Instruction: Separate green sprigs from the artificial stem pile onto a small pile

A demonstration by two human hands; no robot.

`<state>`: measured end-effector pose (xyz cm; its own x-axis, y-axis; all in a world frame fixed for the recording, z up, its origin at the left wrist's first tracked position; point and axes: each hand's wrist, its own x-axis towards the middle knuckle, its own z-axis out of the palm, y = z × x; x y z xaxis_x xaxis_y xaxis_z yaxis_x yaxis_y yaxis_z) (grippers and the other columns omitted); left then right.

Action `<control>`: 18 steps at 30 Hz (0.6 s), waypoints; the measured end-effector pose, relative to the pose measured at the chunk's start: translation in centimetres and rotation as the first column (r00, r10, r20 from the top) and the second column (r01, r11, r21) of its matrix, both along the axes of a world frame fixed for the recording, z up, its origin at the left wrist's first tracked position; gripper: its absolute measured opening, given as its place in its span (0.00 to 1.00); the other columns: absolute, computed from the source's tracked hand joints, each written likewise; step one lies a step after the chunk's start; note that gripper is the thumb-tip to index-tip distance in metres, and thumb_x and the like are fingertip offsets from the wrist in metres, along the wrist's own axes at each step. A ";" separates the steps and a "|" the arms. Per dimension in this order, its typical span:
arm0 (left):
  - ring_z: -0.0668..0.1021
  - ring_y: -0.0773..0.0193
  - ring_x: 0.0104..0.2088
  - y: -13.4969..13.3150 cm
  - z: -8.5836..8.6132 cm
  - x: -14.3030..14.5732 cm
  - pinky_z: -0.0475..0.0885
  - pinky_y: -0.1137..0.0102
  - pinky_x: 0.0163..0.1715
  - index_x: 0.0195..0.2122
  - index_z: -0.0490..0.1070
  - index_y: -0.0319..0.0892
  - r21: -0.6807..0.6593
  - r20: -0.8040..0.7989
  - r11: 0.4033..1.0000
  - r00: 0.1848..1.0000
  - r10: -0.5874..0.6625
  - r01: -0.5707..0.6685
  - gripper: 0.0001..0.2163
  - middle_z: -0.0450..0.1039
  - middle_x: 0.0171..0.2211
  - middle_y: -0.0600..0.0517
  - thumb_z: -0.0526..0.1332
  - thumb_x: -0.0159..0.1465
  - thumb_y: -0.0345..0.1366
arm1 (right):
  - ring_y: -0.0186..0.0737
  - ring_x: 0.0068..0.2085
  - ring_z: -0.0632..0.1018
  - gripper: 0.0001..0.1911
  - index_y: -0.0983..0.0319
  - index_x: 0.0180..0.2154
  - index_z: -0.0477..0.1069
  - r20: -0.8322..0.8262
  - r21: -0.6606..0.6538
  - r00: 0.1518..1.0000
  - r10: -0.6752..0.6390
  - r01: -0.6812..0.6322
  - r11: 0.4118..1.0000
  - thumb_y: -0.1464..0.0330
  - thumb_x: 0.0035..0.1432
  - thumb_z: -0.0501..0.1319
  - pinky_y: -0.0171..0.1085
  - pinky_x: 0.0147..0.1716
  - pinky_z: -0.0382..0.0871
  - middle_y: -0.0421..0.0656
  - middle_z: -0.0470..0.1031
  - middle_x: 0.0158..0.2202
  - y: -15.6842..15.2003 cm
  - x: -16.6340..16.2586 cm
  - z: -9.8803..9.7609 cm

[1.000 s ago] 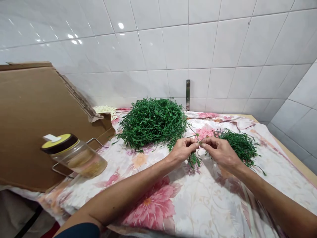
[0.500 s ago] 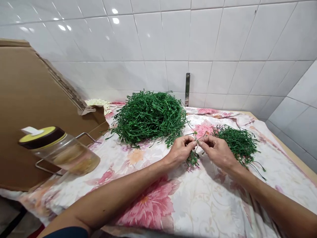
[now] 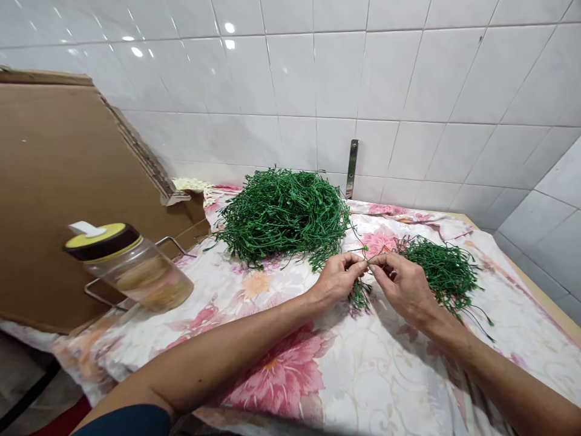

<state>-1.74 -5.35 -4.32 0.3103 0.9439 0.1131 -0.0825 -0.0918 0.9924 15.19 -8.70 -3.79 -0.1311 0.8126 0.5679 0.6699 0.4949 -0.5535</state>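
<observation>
Two bare hands meet over a flowered cloth [image 3: 354,369]; take their fingertips as the clock's centre. The left hand [image 3: 340,278] and right hand [image 3: 402,281] each pinch thumb to forefinger, almost touching, with a thin green stem [image 3: 365,249] seemingly caught in both pinches; its end rises toward 12. A small bunch [image 3: 360,297] hangs or lies at 6; whether it joins the stem is hidden. A large green pile [image 3: 281,212] sits at 10, a smaller heap [image 3: 447,275] at 3, just beside the right hand.

The likeliest trouble is a slip: the hold is only on fingertips, and so slender a stem could roll free or snap if pulled unevenly. Loose strands from the pile reach close to the fingers and could snag. Further off at 9, a capped jar [image 3: 152,278] holding liquid might be knocked over by a careless sweep of the left forearm.
</observation>
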 end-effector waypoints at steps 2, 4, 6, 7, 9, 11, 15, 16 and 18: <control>0.69 0.67 0.29 0.0 -0.4 0.1 0.63 0.71 0.30 0.29 0.73 0.38 -0.014 0.002 1.000 1.000 -0.018 0.018 0.12 0.70 0.27 0.51 0.67 0.58 0.44 | 0.39 0.32 0.77 0.08 0.61 0.37 0.77 0.013 0.001 1.000 -0.015 0.015 1.000 0.68 0.64 0.59 0.36 0.35 0.69 0.44 0.80 0.34 0.0 -0.1 0.1; 0.68 0.67 0.28 0.1 -0.7 0.1 0.61 0.71 0.29 0.28 0.73 0.39 -0.007 -0.025 1.000 1.000 0.001 -0.001 0.11 0.69 0.26 0.52 0.66 0.59 0.42 | 0.38 0.31 0.77 0.08 0.61 0.36 0.77 0.018 -0.007 0.999 -0.037 0.037 0.999 0.68 0.63 0.59 0.36 0.34 0.69 0.43 0.80 0.32 0.0 -0.3 0.2; 0.68 0.67 0.28 0.2 -0.9 0.3 0.61 0.71 0.30 0.29 0.72 0.39 0.030 -0.059 0.998 0.996 0.063 -0.062 0.09 0.68 0.26 0.53 0.66 0.59 0.40 | 0.37 0.29 0.76 0.08 0.61 0.35 0.77 -0.002 -0.054 0.998 -0.063 0.063 0.997 0.68 0.62 0.59 0.36 0.33 0.68 0.42 0.80 0.31 0.1 -0.5 0.2; 0.68 0.67 0.29 0.2 -0.9 0.3 0.62 0.71 0.31 0.29 0.72 0.39 0.053 -0.070 0.994 0.993 0.098 -0.094 0.08 0.69 0.27 0.53 0.65 0.59 0.38 | 0.37 0.28 0.76 0.08 0.61 0.35 0.78 -0.012 -0.087 0.997 -0.079 0.078 0.993 0.67 0.61 0.60 0.35 0.32 0.68 0.42 0.80 0.30 0.2 -0.6 0.1; 0.69 0.67 0.30 0.4 -0.9 0.5 0.63 0.71 0.33 0.30 0.72 0.40 0.099 -0.085 0.986 0.986 0.140 -0.132 0.05 0.69 0.28 0.53 0.64 0.60 0.35 | 0.37 0.27 0.76 0.08 0.60 0.34 0.78 -0.014 -0.136 0.993 -0.117 0.114 0.984 0.66 0.60 0.60 0.35 0.31 0.67 0.41 0.80 0.29 0.5 -0.9 0.1; 0.69 0.66 0.31 0.3 -0.7 0.6 0.64 0.71 0.35 0.30 0.71 0.40 0.142 -0.103 0.980 0.983 0.155 -0.139 0.04 0.70 0.28 0.53 0.62 0.60 0.34 | 0.37 0.27 0.76 0.09 0.61 0.33 0.78 0.015 -0.139 0.989 -0.144 0.145 0.980 0.66 0.59 0.60 0.35 0.32 0.66 0.42 0.80 0.29 0.9 -0.9 0.0; 0.70 0.66 0.31 -0.1 -0.3 0.4 0.64 0.71 0.35 0.33 0.71 0.40 0.215 -0.154 0.967 0.973 0.171 -0.136 0.04 0.70 0.30 0.53 0.61 0.62 0.35 | 0.39 0.28 0.77 0.09 0.61 0.32 0.78 0.078 -0.182 0.962 -0.263 0.273 0.944 0.66 0.58 0.59 0.36 0.31 0.65 0.44 0.81 0.29 1.6 0.3 0.5; 0.69 0.66 0.31 -0.3 -0.2 0.3 0.63 0.71 0.34 0.33 0.71 0.40 0.226 -0.155 0.967 0.976 0.155 -0.118 0.05 0.70 0.30 0.53 0.61 0.62 0.36 | 0.40 0.27 0.77 0.09 0.61 0.31 0.77 0.087 -0.215 0.945 -0.314 0.325 0.921 0.65 0.57 0.60 0.36 0.30 0.65 0.44 0.80 0.28 1.8 1.0 0.8; 0.68 0.67 0.31 -0.5 0.0 0.1 0.62 0.71 0.33 0.33 0.70 0.40 0.217 -0.138 0.974 0.986 0.095 -0.064 0.06 0.68 0.29 0.54 0.62 0.63 0.37 | 0.40 0.27 0.77 0.10 0.61 0.29 0.77 0.097 -0.233 0.929 -0.357 0.370 0.899 0.64 0.57 0.60 0.36 0.30 0.64 0.42 0.79 0.26 1.9 2.4 1.6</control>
